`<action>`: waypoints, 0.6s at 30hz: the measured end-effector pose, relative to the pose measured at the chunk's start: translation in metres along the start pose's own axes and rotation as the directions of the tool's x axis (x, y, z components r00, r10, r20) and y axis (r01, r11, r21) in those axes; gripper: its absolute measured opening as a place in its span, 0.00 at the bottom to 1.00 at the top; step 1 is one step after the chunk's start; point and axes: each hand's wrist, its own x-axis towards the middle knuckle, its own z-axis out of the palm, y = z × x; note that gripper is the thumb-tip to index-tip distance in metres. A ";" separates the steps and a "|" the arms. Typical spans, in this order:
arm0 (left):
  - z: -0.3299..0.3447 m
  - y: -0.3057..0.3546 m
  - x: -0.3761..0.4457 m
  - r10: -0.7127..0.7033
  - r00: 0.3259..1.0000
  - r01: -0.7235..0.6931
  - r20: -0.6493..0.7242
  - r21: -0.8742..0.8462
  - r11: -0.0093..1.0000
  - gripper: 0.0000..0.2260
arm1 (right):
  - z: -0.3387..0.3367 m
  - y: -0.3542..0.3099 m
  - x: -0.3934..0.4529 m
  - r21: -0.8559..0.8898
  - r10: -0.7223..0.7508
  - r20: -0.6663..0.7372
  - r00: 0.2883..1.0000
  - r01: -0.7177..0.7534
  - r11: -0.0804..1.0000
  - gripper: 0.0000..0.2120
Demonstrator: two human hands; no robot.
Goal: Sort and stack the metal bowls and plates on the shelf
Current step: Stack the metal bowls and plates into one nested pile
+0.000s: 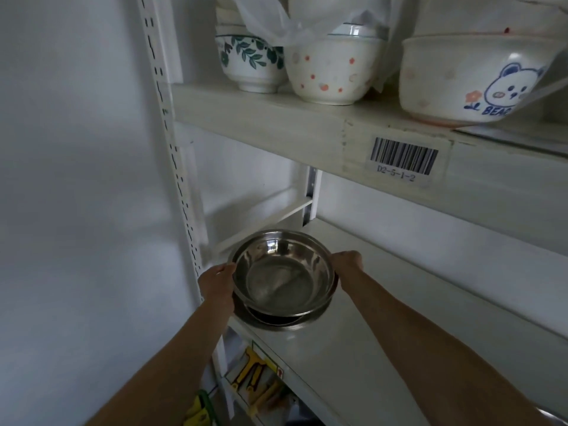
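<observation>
Both forearms reach in from the bottom of the view toward the lower shelf [353,342]. Our left hand [216,282] and right hand [346,262] sit on opposite sides of the metal bowl [284,273], fingers [228,267] closed on its rim, so each hand is holding the bowl. It sits at the left end of the lower shelf, close to the slotted upright [181,192], over a stack of metal plates [273,322] whose wide rim shows beneath it at the front. Whether the bowl rests on the stack or hangs just above it, we cannot tell.

We judge the step to be seating the bowl on that stack. To do it well we should keep the rim level, centre the bowl over the plates so no edge overhangs the shelf front, and let go with both hands together so it does not rock.

Inside, the metal bowl is empty, showing only reflections. On the upper shelf [276,118] stand ceramic bowls: a leaf-pattern bowl [249,61], a dotted bowl [330,72] partly under a plastic bag [267,20], and a bear bowl [473,78]. Their contents are hidden from us.
</observation>
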 end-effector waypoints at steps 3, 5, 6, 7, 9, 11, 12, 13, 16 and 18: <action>-0.006 -0.011 0.010 0.034 0.998 -0.030 -0.048 0.081 0.996 0.17 | 0.010 0.008 0.006 -0.054 -0.040 -0.033 0.999 0.038 0.998 0.09; -0.009 -0.016 0.011 0.052 0.998 -0.046 -0.034 0.149 0.988 0.15 | 0.015 0.013 0.005 -0.117 -0.074 -0.024 0.997 0.071 0.991 0.06; -0.011 -0.020 0.012 0.055 0.998 -0.050 -0.023 0.170 0.984 0.13 | 0.018 0.015 0.007 -0.151 -0.097 -0.025 0.995 0.092 0.984 0.07; -0.012 -0.023 0.013 0.062 0.998 -0.056 -0.026 0.175 0.983 0.10 | 0.020 0.018 0.008 -0.187 -0.119 -0.028 0.993 0.112 0.976 0.07; -0.014 -0.026 0.013 0.081 0.996 -0.071 -0.035 0.212 0.975 0.07 | 0.024 0.020 0.008 -0.245 -0.157 -0.012 0.987 0.150 0.958 0.09; -0.015 -0.029 0.014 0.106 0.994 -0.094 -0.040 0.233 0.968 0.09 | 0.026 0.022 0.007 -0.304 -0.184 -0.011 0.983 0.173 0.937 0.09; -0.015 -0.031 0.015 0.120 0.992 -0.105 -0.041 0.257 0.961 0.10 | 0.027 0.024 0.008 -0.326 -0.199 -0.018 0.980 0.183 0.927 0.09; -0.015 -0.032 0.014 0.130 0.990 -0.112 -0.048 0.277 0.954 0.11 | 0.029 0.025 0.009 -0.346 -0.214 -0.029 0.976 0.191 0.919 0.09; -0.013 -0.033 0.012 0.186 0.981 -0.158 -0.062 0.311 0.937 0.13 | 0.033 0.028 0.010 -0.388 -0.256 -0.061 0.965 0.213 0.897 0.10; -0.011 -0.034 0.010 0.234 0.970 -0.199 -0.068 0.335 0.921 0.13 | 0.034 0.029 0.008 -0.440 -0.290 -0.085 0.953 0.226 0.869 0.10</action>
